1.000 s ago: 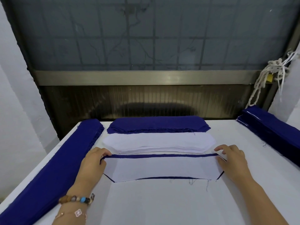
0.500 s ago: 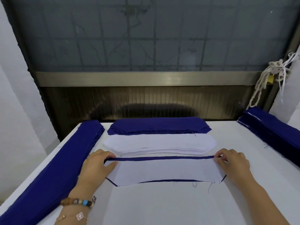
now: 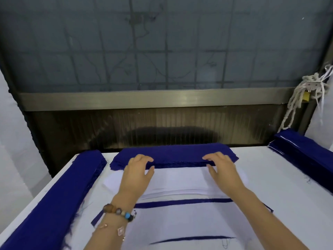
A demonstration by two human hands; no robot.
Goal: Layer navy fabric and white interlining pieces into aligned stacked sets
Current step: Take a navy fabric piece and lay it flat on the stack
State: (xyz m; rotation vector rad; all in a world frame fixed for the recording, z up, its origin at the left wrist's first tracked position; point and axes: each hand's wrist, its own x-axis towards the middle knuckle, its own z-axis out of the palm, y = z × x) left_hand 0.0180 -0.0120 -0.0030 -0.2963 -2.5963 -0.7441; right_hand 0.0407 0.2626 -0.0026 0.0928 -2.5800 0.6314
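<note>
White table [image 3: 270, 177] is covered nearest by the laid set [image 3: 180, 222], interlining on navy with navy edges showing. It has been let go: both hands, held at its ends a second ago, have been carried past the interlining stack [image 3: 180, 179] to the navy stack [image 3: 176, 154] at the far edge. The left hand [image 3: 138, 174] and right hand [image 3: 223, 170] are curled over its near edge, fingers on top and thumbs at the front, seemingly pinching the top piece. That pairing is judged done, and the next navy layer is being fetched.
</note>
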